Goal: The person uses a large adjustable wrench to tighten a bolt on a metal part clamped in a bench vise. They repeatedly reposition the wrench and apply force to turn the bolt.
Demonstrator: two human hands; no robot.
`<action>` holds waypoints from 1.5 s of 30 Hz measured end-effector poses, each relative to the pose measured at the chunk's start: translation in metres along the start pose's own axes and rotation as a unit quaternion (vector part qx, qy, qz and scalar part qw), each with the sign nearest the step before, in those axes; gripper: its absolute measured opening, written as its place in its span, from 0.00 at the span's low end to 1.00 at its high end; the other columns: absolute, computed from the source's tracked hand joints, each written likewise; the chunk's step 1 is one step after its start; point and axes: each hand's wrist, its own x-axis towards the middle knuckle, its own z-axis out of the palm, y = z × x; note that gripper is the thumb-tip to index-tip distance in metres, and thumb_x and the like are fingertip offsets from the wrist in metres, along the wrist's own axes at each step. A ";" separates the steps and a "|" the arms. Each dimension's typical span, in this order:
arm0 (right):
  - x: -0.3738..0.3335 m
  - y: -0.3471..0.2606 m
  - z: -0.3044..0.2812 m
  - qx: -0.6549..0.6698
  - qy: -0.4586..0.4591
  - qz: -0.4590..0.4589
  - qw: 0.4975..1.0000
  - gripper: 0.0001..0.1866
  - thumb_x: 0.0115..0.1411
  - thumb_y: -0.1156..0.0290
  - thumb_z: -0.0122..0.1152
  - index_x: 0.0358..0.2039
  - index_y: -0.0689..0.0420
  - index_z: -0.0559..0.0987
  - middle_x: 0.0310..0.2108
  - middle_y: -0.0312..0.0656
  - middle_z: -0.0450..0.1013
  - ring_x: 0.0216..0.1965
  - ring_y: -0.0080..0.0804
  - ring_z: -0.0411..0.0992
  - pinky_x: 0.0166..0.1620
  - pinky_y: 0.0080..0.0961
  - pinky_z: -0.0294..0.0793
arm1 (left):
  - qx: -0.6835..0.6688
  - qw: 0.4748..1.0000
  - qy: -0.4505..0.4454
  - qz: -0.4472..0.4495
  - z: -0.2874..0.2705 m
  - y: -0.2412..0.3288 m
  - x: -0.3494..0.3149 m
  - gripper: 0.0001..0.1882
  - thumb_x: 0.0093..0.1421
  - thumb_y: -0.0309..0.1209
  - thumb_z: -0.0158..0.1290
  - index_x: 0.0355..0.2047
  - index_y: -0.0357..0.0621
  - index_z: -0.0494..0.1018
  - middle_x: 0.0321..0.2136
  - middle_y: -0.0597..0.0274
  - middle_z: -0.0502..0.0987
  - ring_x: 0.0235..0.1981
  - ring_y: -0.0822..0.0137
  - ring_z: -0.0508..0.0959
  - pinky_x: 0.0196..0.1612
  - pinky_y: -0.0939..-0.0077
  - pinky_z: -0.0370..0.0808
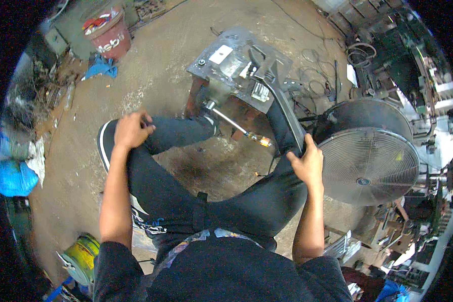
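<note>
My right hand [308, 160] is closed round the near end of a long dark metal bar [283, 103], beside my right thigh. The bar slants up to the left, and its forked far end lies over a small metal work table [272, 103]. Near my left knee, my left hand [131, 131] hovers or rests with loosely bent fingers; a gap shows between thumb and forefinger, and I see nothing held. Between my legs, a long chrome-shafted tool [231, 121] with an orange-yellow handle slants down from the table's front side.
A large round fan [367, 166] stands close by my right arm. On the table lie a white card [220, 54] and small metal parts. A red bucket [109, 38] with a blue rag [100, 68] stands far left. Cables [312, 73] cross the floor; a yellow-green reel [80, 256] is lower left.
</note>
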 end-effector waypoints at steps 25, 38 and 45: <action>-0.044 0.013 0.046 0.141 0.128 0.206 0.960 0.17 0.43 0.65 0.66 0.33 0.59 0.75 0.30 0.50 0.77 0.34 0.55 0.77 0.38 0.49 0.76 | -0.059 0.852 -0.496 0.156 0.241 0.136 0.028 0.12 0.57 0.32 0.62 0.38 0.40 0.78 0.28 0.57 0.79 0.36 0.59 0.79 0.45 0.69 0.74; -0.032 0.026 0.079 0.120 0.187 0.247 0.943 0.23 0.43 0.52 0.68 0.37 0.52 0.78 0.31 0.45 0.77 0.37 0.50 0.75 0.41 0.47 0.74 | -0.020 0.775 -0.526 0.350 0.239 0.293 -0.025 0.15 0.60 0.32 0.59 0.44 0.38 0.74 0.34 0.57 0.79 0.38 0.62 0.78 0.44 0.71 0.74; -0.033 0.026 0.086 0.203 0.134 0.256 0.936 0.29 0.40 0.63 0.69 0.44 0.59 0.75 0.38 0.53 0.75 0.44 0.54 0.74 0.48 0.47 0.73 | -0.019 0.788 -0.523 0.323 0.242 0.262 -0.014 0.16 0.62 0.32 0.57 0.48 0.37 0.73 0.37 0.57 0.78 0.39 0.64 0.77 0.44 0.71 0.74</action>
